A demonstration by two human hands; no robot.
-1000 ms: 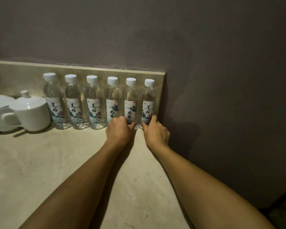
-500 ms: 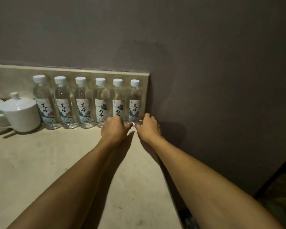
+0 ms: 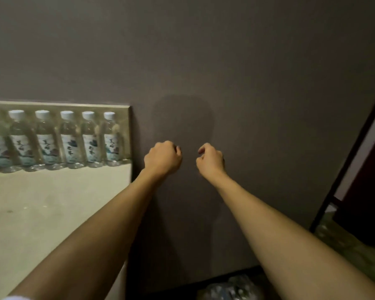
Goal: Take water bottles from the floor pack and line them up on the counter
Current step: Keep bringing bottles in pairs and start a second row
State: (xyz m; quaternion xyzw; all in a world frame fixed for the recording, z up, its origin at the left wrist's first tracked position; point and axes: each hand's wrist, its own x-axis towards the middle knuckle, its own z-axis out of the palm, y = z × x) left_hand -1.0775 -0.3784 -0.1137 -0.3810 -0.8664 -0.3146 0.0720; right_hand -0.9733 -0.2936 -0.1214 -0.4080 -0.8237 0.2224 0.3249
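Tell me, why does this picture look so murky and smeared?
Head view: dim light, motion blur smearing the bottles and their labels; both hands cast soft shadows on the wall; the wide lens bends the counter edge; the floor pack sits dark and indistinct.

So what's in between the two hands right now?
Nothing. In the head view, the left hand and right hand hang apart with curled fingers, holding nothing; only bare grey wall shows through the gap.
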